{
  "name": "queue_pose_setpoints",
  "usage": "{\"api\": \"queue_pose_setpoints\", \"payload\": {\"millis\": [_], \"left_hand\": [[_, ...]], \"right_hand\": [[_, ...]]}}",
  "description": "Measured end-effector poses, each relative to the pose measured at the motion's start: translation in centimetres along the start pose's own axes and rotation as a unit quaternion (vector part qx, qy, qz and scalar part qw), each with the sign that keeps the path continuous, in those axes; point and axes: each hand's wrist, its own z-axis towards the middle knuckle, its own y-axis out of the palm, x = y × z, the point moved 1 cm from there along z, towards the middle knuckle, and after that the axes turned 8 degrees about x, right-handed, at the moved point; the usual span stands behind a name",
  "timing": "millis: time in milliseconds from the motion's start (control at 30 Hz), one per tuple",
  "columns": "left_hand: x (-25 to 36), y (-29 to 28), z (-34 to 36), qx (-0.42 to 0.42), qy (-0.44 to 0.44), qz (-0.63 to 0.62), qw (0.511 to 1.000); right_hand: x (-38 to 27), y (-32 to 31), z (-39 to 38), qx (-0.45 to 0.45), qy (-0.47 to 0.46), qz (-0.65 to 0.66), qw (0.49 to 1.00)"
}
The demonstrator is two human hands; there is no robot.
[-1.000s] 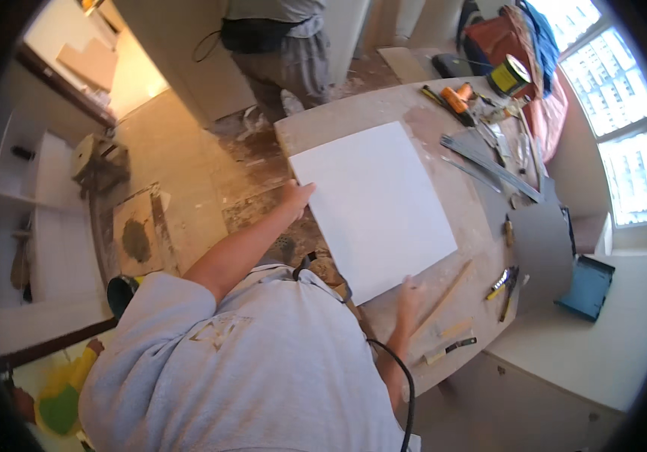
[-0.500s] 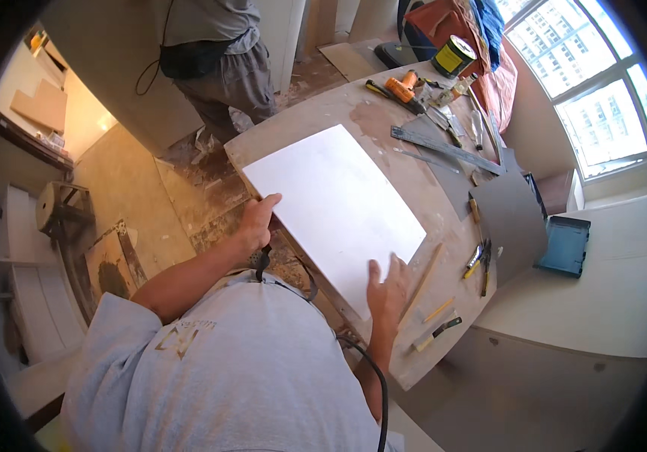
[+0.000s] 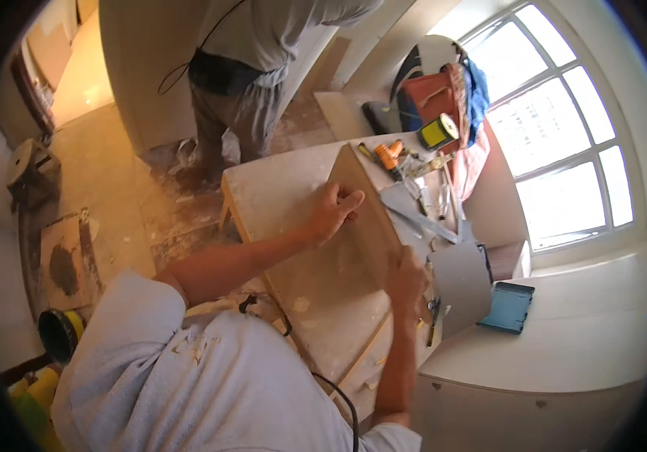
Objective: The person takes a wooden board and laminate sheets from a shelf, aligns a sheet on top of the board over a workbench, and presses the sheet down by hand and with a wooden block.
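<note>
A thin panel (image 3: 370, 215) stands tilted on edge on the work table, its brown face toward me. At the panel's near end, my right hand (image 3: 406, 280) is closed on its edge, somewhat blurred. My left hand (image 3: 334, 213) is in front of the brown face toward the far end, fingers curled in loosely with nothing visible in them. Whether its knuckles touch the panel I cannot tell. The panel's white face is turned away from view.
Beyond the panel lie an orange drill (image 3: 389, 154), a tin (image 3: 438, 132) and hand tools. A grey sheet (image 3: 460, 290) and a blue tray (image 3: 509, 307) are at the right. A co-worker (image 3: 244, 75) stands past the far table end. A stool (image 3: 33, 175) is at left.
The panel has gone from lying flat, white side up, to standing on edge with its brown side toward me. My left hand has left its near-left edge and moved right and farther away.
</note>
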Motion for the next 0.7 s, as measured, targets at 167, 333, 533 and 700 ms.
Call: {"api": "queue_pose_setpoints", "payload": {"millis": [167, 333, 533, 700], "left_hand": [[-8.6, -5.3, 1.1, 0.036, -0.196, 0.029, 0.98], [-11.5, -7.0, -1.3, 0.035, -0.336, -0.149, 0.929], [-6.6, -8.1, -6.5, -0.042, -0.179, -0.301, 0.936], [-5.0, -12.8, -10.4, 0.058, -0.182, -0.223, 0.956]], "right_hand": [[0.9, -8.1, 5.2, 0.002, 0.039, -0.021, 0.999], [-4.5, -18.2, 3.3, -0.022, 0.093, 0.017, 0.995], [-3.3, -19.3, 0.2, -0.025, 0.109, 0.141, 0.984], [-0.7, -15.4, -1.5, -0.029, 0.139, 0.217, 0.966]]}}
